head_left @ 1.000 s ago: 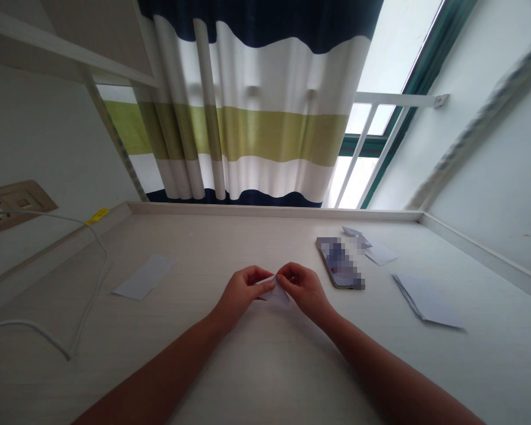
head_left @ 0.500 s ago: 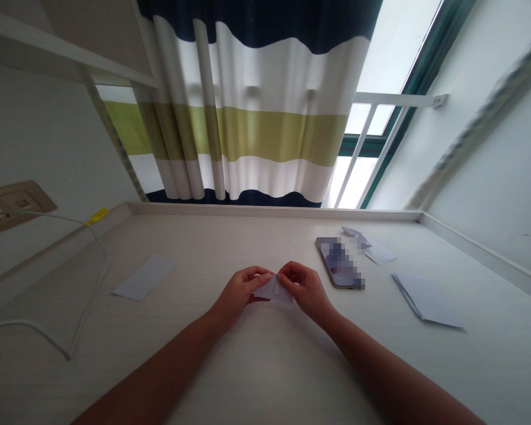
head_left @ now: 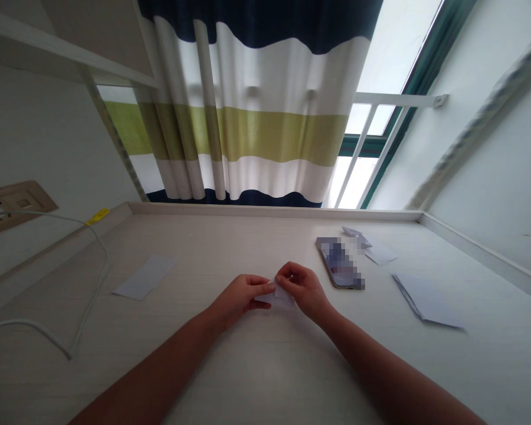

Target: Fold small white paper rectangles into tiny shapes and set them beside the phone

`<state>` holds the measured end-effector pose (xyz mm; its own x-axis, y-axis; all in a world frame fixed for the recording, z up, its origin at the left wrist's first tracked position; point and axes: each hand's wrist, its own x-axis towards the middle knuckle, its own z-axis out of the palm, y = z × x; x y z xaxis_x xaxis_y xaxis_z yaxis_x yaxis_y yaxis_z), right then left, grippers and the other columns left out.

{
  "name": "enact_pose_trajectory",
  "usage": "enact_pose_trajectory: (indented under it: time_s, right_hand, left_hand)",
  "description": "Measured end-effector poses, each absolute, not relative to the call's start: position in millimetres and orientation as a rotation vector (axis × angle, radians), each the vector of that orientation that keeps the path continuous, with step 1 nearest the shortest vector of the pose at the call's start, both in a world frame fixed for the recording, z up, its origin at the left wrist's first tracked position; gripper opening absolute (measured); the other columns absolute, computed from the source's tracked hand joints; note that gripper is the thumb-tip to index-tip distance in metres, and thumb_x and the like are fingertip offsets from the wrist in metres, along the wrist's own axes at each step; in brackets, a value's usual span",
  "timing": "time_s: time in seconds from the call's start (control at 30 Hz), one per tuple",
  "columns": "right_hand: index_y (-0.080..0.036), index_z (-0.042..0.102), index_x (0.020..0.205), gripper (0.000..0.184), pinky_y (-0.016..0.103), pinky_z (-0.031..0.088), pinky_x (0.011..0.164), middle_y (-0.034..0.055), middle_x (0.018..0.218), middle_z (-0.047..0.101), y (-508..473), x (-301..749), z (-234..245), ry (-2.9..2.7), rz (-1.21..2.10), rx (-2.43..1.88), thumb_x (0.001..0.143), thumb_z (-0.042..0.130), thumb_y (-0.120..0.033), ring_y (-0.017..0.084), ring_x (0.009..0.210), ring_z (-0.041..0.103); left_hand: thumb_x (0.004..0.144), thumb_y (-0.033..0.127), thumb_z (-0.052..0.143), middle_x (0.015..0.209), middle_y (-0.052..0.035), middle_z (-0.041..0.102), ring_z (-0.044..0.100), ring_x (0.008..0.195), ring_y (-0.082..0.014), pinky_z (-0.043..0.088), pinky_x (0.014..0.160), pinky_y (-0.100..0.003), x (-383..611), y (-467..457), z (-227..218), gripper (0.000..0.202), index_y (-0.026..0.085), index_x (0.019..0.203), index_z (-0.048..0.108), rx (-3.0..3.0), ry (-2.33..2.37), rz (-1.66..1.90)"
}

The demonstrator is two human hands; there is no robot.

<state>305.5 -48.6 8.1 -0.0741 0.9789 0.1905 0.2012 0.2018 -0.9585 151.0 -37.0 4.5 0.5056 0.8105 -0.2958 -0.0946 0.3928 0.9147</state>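
Between my two hands is a small folded piece of white paper (head_left: 284,297), held just over the pale desk (head_left: 265,366). My left hand (head_left: 243,298) pinches its left side, thumb on top and fingers beneath. My right hand (head_left: 304,287) grips the upper right part between thumb and forefinger. The two sets of fingertips nearly meet at the paper's top, hiding much of its folds. To the right of my right hand lies a phone (head_left: 340,263) with a partly blurred screen.
A stack of white paper (head_left: 429,300) lies at the right. Folded paper pieces (head_left: 358,237) and a flat sheet (head_left: 380,254) are behind the phone. One white sheet (head_left: 145,277) rests at the left, near a white cable (head_left: 98,283). A raised rim (head_left: 274,211) borders the desk's back.
My left thumb has slid slightly down and right over the paper, covering more of its left part. My right hand has barely shifted.
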Motion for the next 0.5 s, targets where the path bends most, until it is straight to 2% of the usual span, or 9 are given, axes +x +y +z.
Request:
enact_pose_trajectory:
  time_s: [0.5]
  right_hand:
    - [-0.017,0.052,0.058,0.011,0.02,0.035,0.048,-0.0036,0.056,0.05,-51.9,301.4,6.3,-1.448,1.025,-1.203,0.065,0.057,-0.023,0.008,0.05,0.043]
  left_hand:
    - [0.055,0.028,0.074,0.066,-0.0017,0.062,0.057,0.066,-0.0132,0.047,0.061,-0.024,149.8,-37.1,5.1,0.02,0.014,0.065,0.065,0.982,0.956,0.644]
